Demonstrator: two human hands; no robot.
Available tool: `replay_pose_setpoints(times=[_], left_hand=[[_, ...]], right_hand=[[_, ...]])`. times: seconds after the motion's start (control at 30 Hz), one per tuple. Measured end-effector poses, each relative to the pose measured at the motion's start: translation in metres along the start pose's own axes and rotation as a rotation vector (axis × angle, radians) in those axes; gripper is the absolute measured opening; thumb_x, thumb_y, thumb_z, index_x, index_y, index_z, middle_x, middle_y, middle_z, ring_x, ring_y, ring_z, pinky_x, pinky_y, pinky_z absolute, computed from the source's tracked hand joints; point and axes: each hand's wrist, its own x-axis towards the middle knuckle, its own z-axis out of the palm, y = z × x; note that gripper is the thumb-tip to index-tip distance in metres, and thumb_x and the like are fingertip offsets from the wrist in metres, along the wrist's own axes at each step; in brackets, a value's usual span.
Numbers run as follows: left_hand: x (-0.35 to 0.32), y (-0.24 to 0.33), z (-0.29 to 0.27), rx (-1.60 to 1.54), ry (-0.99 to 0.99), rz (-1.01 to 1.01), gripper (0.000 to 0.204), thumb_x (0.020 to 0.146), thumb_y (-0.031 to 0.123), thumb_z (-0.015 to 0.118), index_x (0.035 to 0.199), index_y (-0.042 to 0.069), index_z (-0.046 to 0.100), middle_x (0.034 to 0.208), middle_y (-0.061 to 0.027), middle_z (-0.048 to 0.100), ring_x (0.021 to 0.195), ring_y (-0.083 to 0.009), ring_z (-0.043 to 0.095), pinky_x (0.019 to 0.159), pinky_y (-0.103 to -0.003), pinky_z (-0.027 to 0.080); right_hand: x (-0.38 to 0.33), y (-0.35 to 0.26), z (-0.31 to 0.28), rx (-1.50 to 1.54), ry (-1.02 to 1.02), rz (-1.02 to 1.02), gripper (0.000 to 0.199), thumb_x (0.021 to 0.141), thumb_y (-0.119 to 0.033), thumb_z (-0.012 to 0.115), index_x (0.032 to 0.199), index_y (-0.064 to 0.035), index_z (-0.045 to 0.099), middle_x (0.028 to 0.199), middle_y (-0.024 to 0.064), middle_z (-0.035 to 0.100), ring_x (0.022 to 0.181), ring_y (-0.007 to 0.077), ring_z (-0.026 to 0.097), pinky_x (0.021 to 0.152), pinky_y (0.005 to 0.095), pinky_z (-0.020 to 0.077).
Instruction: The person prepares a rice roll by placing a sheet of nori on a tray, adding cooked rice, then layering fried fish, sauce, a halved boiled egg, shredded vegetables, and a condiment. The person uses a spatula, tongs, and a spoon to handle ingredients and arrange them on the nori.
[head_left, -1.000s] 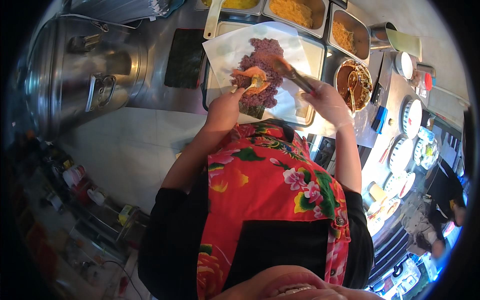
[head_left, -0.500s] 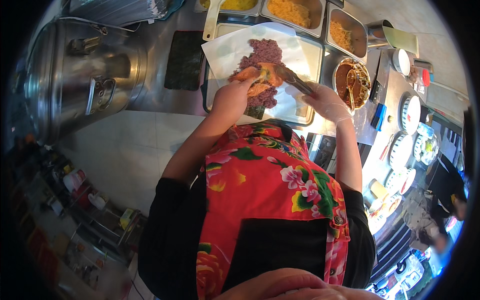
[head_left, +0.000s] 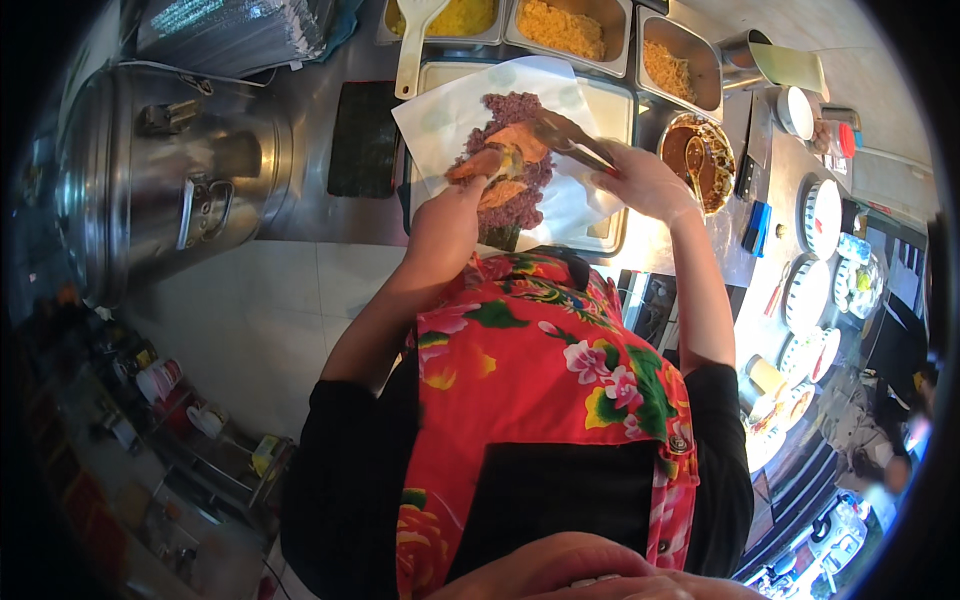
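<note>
Purple rice [head_left: 516, 108] lies spread on a white paper sheet [head_left: 430, 125], with orange slices [head_left: 520, 138] of filling and some yellowish pieces on top. My left hand [head_left: 447, 220] reaches in from the near left. Its fingers close on an orange slice at the left edge of the rice. My right hand [head_left: 648, 182], in a thin clear glove, grips metal tongs [head_left: 580, 143]. The tong tips rest at the far right part of the orange filling. A dark green strip [head_left: 497, 237], perhaps seaweed, shows under the near end of the rice.
Under the paper is a tray [head_left: 626, 120]. A dark seaweed sheet [head_left: 362, 140] lies left of it, near a large steel pot [head_left: 240, 150]. Behind are a white spatula [head_left: 411, 60] and steel pans of shredded orange food [head_left: 560, 28]. A sauce bowl [head_left: 722, 150] with spoon stands right.
The tong tips have shifted toward the far side of the filling, and my right hand has moved slightly away from me. My left fingers stay at the orange slice. The whole view has shifted a little.
</note>
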Motion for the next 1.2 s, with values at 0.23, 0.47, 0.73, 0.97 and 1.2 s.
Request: replay_pose_setpoints(times=[0.23,0.47,0.73,0.97,1.2], left_hand=[[0.033,-0.008,0.025,0.019,0.000,-0.024,0.043,0.091,0.006,0.047,0.131,0.015,0.060,0.090,-0.0234,0.065,0.084,-0.0423,0.064,0.075,-0.049,0.051],[0.014,-0.006,0.013,-0.039,0.054,0.032,0.038,0.090,0.007,0.050,0.126,0.010,0.063,0.089,-0.0242,0.066,0.084,-0.0420,0.065,0.075,-0.050,0.051],[0.033,-0.011,0.028,-0.053,0.049,-0.022,0.032,0.091,0.009,0.051,0.121,0.008,0.065,0.091,-0.0248,0.066,0.087,-0.0420,0.064,0.076,-0.050,0.050],[0.016,-0.008,0.021,-0.029,0.092,0.001,0.033,0.092,0.009,0.050,0.120,0.010,0.066,0.091,-0.0247,0.066,0.087,-0.0415,0.065,0.075,-0.049,0.051],[0.039,-0.003,0.027,-0.052,0.096,0.034,0.033,0.091,0.008,0.049,0.120,0.010,0.065,0.092,-0.0233,0.067,0.087,-0.0410,0.065,0.075,-0.049,0.051]], right_hand=[[-0.028,-0.001,-0.001,-0.054,0.020,-0.038,0.043,0.090,-0.019,0.067,0.131,-0.0101,0.060,0.095,0.0180,0.070,0.085,0.0342,0.067,0.077,0.0404,0.0507],[-0.011,0.001,-0.001,0.157,-0.101,-0.055,0.040,0.092,-0.024,0.067,0.130,-0.0141,0.060,0.089,0.0160,0.067,0.080,0.0292,0.063,0.077,0.0373,0.0497],[-0.011,-0.007,-0.018,-0.034,-0.057,-0.090,0.041,0.091,-0.020,0.064,0.131,-0.0119,0.059,0.091,0.0167,0.069,0.080,0.0335,0.064,0.075,0.0396,0.0502],[-0.002,-0.009,-0.014,-0.140,-0.063,-0.112,0.042,0.093,-0.024,0.062,0.132,-0.0113,0.056,0.101,0.0172,0.069,0.094,0.0340,0.065,0.084,0.0416,0.0490],[0.000,0.004,-0.010,-0.104,-0.096,-0.039,0.040,0.093,-0.023,0.062,0.131,-0.0137,0.058,0.101,0.0160,0.069,0.092,0.0321,0.066,0.083,0.0401,0.0500]])
